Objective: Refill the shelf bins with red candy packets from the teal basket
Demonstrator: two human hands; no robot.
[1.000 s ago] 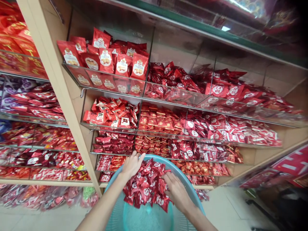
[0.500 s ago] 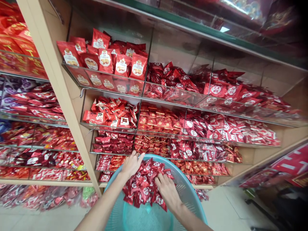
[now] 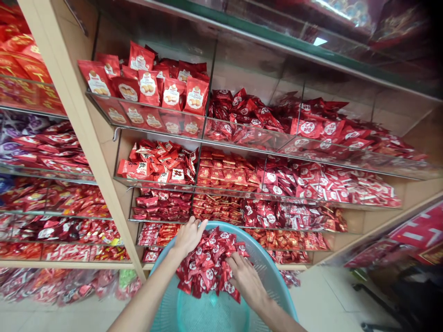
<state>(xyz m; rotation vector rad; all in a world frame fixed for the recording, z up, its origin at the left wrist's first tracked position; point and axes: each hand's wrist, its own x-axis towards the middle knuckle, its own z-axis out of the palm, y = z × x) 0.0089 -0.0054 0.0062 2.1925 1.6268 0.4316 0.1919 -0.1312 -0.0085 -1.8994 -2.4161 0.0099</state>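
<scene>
A turquoise plastic basket [image 3: 273, 295] stands below me, with a heap of small red candy packets [image 3: 207, 267] with white round labels in its far half. My left hand [image 3: 190, 236] is closed over the basket's far-left rim. At the right side of the heap, my right hand [image 3: 247, 279] has its bent fingers in among the packets. Its fingertips are partly hidden by the wrappers, and how many packets they hold cannot be seen.
Tilted display shelves rise just behind the basket. They hold red biscuit packets [image 3: 148, 85], more labelled red packets [image 3: 311, 127] and gold-printed red sweets [image 3: 226, 173]. A wooden upright [image 3: 74, 138] divides them from another shelf unit. Plastic bags [image 3: 69, 283] lie beneath it.
My right hand has shifted slightly right and down within the heap, its fingers more bent. My left hand stays on the rim. The view has tilted very slightly.
</scene>
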